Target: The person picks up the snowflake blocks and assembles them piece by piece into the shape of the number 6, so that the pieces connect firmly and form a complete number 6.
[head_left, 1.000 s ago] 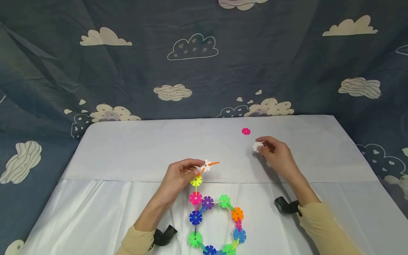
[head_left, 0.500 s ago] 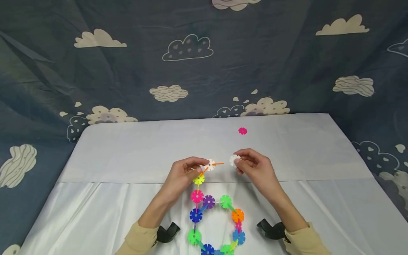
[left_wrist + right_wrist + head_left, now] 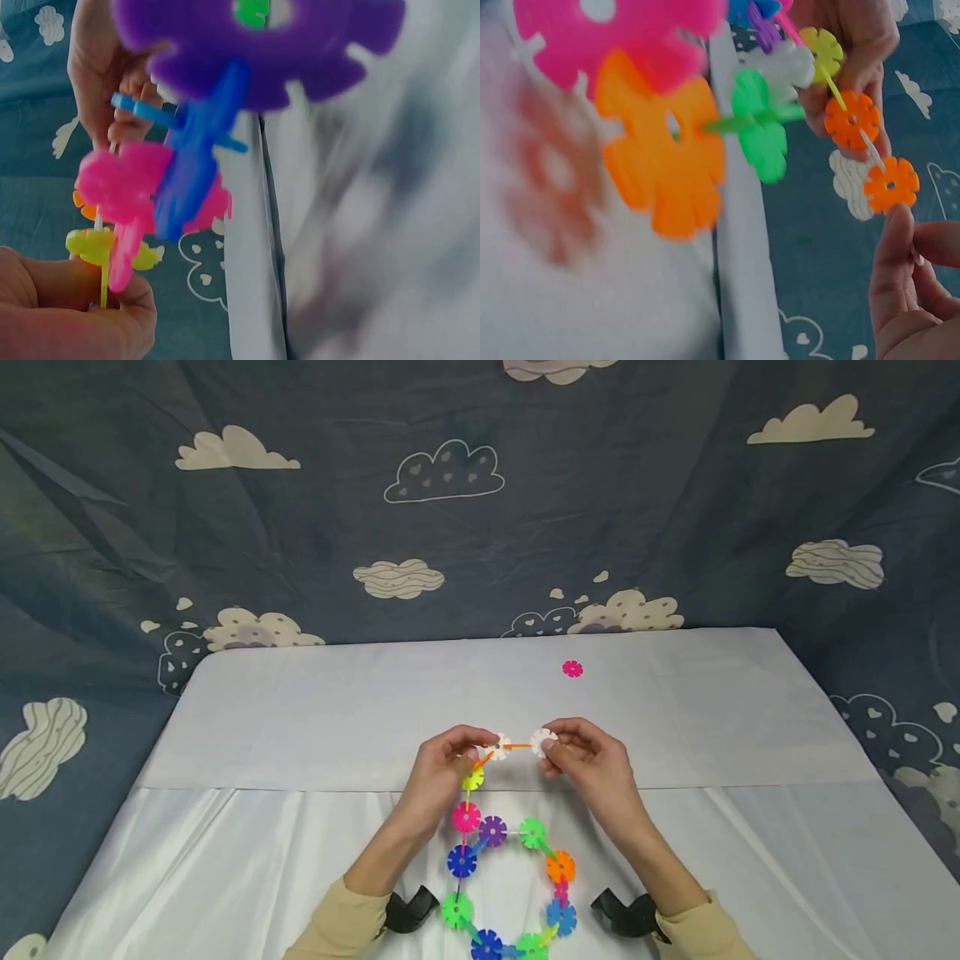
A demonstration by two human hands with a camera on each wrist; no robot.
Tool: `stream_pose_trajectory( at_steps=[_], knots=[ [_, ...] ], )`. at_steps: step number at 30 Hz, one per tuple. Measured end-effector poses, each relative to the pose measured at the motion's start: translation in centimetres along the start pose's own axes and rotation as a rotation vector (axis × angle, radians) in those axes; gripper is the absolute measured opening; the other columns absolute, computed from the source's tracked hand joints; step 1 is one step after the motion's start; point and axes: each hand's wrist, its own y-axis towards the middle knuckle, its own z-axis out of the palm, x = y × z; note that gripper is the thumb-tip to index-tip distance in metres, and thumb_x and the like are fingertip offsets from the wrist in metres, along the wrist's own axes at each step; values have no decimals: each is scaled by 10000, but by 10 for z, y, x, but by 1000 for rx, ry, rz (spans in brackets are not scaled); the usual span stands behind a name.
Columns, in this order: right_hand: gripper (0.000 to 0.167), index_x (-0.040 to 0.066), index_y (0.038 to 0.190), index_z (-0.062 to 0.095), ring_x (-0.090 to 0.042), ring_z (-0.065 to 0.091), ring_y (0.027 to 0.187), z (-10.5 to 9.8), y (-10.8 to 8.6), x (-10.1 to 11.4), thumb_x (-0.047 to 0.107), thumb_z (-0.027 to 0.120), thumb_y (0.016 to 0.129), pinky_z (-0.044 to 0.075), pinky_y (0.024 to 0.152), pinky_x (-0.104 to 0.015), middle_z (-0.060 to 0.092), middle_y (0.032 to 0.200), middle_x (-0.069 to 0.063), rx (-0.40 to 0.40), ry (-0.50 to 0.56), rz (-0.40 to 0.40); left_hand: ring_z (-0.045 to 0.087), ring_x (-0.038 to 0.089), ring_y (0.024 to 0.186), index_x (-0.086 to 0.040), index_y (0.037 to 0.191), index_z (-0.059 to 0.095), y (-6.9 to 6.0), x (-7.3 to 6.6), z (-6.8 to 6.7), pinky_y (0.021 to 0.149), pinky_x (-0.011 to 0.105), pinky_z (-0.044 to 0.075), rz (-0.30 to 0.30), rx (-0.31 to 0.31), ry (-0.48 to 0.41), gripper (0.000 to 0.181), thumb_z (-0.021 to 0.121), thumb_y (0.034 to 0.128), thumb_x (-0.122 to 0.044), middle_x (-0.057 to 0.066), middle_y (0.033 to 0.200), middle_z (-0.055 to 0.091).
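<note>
My left hand pinches the end of a chain of slotted plastic flower discs. Near its fingertips are a yellow disc, a white disc and two orange discs. My right hand pinches another white flower disc between thumb and fingers. That disc meets the outer orange disc, which looks edge-on from above; how deep the slots engage cannot be told. Below the hands, a ring of linked discs includes a purple disc, a blue disc and a green disc.
A loose pink flower disc lies toward the back of the white-covered table. Behind it hangs a dark cloth with cloud prints. Black wrist devices sit by both cuffs. The ring's near side reaches the bottom of the head view.
My right hand has brought the white disc leftward and toward me until it meets the orange disc at the chain's end. My left hand keeps its pinch, shifting slightly right.
</note>
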Motion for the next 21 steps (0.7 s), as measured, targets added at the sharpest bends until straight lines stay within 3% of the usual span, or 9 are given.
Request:
stream_pose_trajectory(
  at_steps=[6,10,16,21],
  knots=[
    [290,-9,1137,598,-420,660,832,8,-1,-3,171,700,934,573,750,-347,614,924,-218,-14,49,21,533,223,993,-37,1072,679,4,2,8,838,314,435,-31,-70,-6,293,413,979,44,79,1096,638],
    [276,-13,1113,596,-430,667,813,12,-2,-5,158,708,927,574,740,-349,647,874,-211,-27,63,41,535,211,939,-35,1097,633,6,2,13,826,309,418,-55,-129,-68,229,442,973,-8,92,1002,628],
    [249,-27,1088,592,-429,675,779,16,-2,-6,127,703,926,577,713,-353,672,835,-212,-39,88,35,518,214,754,-54,1108,667,11,4,19,625,227,395,-76,-167,-81,189,659,929,-112,50,865,639],
    [248,-35,1077,591,-424,679,770,16,-2,-6,126,703,926,576,709,-351,686,827,-207,-38,85,19,512,198,725,-34,1060,706,13,5,20,578,219,374,-85,-177,-69,159,679,913,-88,23,850,649]
  ],
)
